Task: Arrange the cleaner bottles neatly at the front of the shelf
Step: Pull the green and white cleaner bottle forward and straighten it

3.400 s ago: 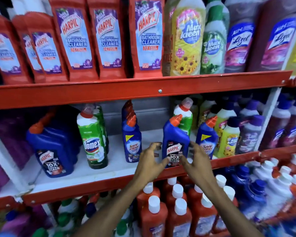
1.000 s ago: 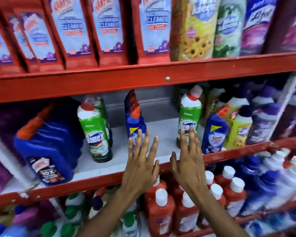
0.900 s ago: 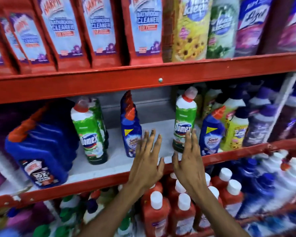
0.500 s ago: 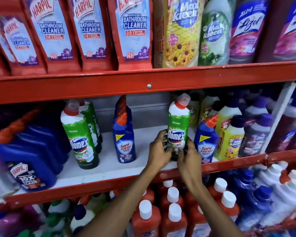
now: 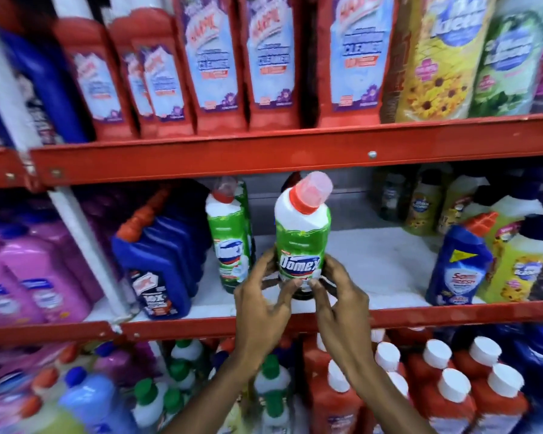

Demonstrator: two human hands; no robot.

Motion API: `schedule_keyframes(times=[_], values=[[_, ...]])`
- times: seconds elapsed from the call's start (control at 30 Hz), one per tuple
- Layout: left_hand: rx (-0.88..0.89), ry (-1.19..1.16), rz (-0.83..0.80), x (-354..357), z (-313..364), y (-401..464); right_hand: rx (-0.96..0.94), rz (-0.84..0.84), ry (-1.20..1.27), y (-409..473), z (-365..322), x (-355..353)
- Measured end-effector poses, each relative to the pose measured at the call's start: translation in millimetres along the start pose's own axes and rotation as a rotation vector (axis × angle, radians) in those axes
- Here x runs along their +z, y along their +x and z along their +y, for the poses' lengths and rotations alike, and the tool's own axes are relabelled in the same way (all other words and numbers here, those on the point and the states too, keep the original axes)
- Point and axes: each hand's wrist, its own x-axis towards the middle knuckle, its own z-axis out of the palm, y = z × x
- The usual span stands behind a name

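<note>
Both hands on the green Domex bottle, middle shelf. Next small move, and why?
Probably set the Domex bottle down upright at the shelf's red front lip, right of the other Domex bottle. The left hand and right hand hold its base there, label facing out.

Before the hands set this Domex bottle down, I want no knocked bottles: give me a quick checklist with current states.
1. Both hands on the bottle: ok, left hand and right hand wrap the held Domex bottle low down.
2. Bottle upright: ok.
3. Free shelf space to its right: ok, bare white shelf before the Sani Fresh bottle.
4. Gap from the second Domex bottle: ok, apart.
5. Base resting on the shelf: cannot tell, fingers hide it.
</note>
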Motion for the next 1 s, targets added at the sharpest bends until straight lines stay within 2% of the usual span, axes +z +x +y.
schedule_keyframes(times=[0.17,0.33,0.53,0.7,0.77,0.87,1.0], values=[[-0.036,0.129,0.094,-64.1,-20.3,-0.6,0.001,-0.169,0.046,-5.5,-23.1,63.1],[-0.085,0.184,0.070,-90.5,-43.8,4.1,0.020,-0.251,-0.017,-1.6,-25.2,102.4],[-0.088,0.267,0.001,-91.2,-65.3,6.3,0.064,-0.245,-0.065,-6.1,-14.7,112.5],[-0.064,0.324,0.023,-92.7,-63.6,0.8,0.021,-0.277,-0.127,-11.1,-18.4,100.1],[0.011,0.382,0.092,-88.6,-58.1,-6.5,-0.039,-0.232,-0.286,-15.0,-16.7,85.0],[0.272,0.562,0.137,-72.1,-45.3,-12.1,-0.203,-0.118,-0.580,-15.8,-10.1,56.4],[0.448,0.793,-0.034,-30.4,-24.8,-13.6,-0.206,-0.076,-0.860,-8.5,3.7,13.7]])
